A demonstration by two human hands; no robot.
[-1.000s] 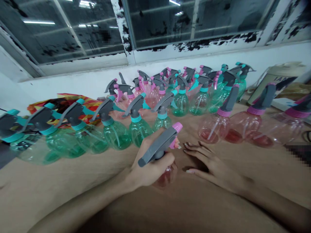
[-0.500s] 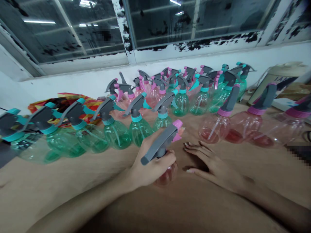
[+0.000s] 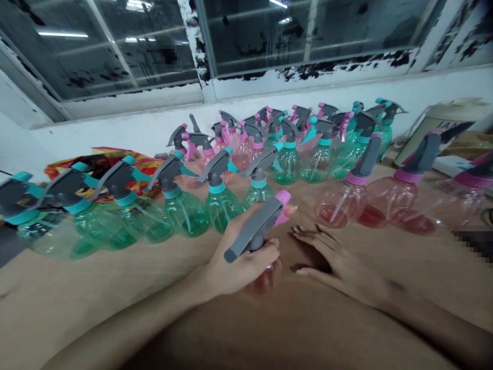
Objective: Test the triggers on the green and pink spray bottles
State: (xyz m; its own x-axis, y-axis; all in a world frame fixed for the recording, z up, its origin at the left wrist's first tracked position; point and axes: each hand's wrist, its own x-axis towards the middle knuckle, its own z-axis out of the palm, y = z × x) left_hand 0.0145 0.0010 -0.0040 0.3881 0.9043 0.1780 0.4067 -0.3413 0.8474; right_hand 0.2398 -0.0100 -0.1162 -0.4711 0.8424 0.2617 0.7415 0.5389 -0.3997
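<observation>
My left hand (image 3: 241, 262) is wrapped round the neck of a pink spray bottle (image 3: 265, 280), whose grey trigger head with a pink nozzle tilts up to the right. Most of the bottle's neck and collar is hidden by my fingers. On the tabletop to its right rests my right hand (image 3: 335, 259), fingers stretched out and holding nothing. Just beyond that hand, a pink spray bottle (image 3: 335, 208) with red liquid inside stands beside two more of its kind. A green spray bottle (image 3: 223, 210) stands behind my left hand.
A row of green spray bottles (image 3: 146, 221) runs along the left of the wooden table (image 3: 115, 298). Behind it are more pink and green bottles, packed close by the wall. A red and yellow bag (image 3: 115, 154) lies back left; a beige jug (image 3: 435, 128) stands back right.
</observation>
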